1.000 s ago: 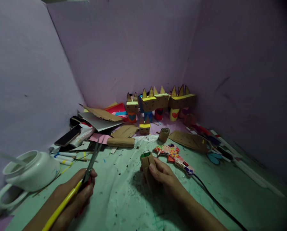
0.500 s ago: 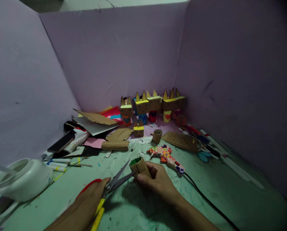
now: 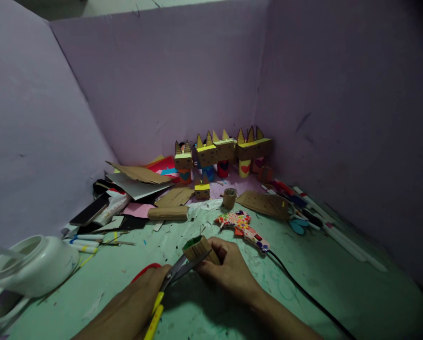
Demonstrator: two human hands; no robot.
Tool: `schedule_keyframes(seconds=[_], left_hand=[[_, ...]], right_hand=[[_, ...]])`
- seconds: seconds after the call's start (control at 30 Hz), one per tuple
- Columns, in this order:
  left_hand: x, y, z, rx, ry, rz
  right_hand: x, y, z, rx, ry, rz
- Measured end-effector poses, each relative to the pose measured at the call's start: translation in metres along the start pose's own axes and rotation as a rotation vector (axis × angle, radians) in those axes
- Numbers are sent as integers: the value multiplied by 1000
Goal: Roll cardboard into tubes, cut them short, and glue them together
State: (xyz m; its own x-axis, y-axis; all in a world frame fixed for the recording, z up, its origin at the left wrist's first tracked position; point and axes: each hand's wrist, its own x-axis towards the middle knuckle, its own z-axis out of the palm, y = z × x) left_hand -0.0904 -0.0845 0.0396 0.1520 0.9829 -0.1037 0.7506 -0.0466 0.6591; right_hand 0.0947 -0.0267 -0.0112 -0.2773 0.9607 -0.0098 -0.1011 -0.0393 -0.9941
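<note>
My left hand is closed around scissors with red and yellow handles. One blade lies across the near side of a short brown cardboard tube, the other is partly hidden near its open end. In my right hand the tube is pinched between thumb and fingers, tilted, its inside dark green. Beyond my right hand lies a flower-patterned glue gun with a black cord. Another short cardboard tube stands further back.
Box-headed cardboard figures stand along the back. Cardboard and paper sheets are piled at left, near a cardboard roll, pens and a white pot. Markers and a cardboard piece lie at right.
The scissors have moved right and the blades now lie against the tube, closer together. My right hand has tipped the tube over to the left.
</note>
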Motion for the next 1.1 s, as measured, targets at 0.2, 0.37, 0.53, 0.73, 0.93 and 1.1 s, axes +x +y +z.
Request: schedule_keyframes(seconds=[0.2, 0.37, 0.53, 0.73, 0.93, 1.1], left_hand=[[5, 3, -10, 287, -157, 39], [6, 8, -13, 465, -208, -4], [4, 5, -15, 494, -225, -9], [4, 1, -16, 521, -244, 4], [7, -10, -12, 548, -273, 4], [3, -19, -9, 490, -272, 57]], right_hand=[[0, 0, 0, -9, -6, 35], [0, -1, 0, -7, 6, 67], [1, 0, -2, -11, -156, 26], [1, 3, -3, -32, -288, -17], [0, 7, 0, 0, -296, -30], [-1, 6, 0, 32, -283, -30]])
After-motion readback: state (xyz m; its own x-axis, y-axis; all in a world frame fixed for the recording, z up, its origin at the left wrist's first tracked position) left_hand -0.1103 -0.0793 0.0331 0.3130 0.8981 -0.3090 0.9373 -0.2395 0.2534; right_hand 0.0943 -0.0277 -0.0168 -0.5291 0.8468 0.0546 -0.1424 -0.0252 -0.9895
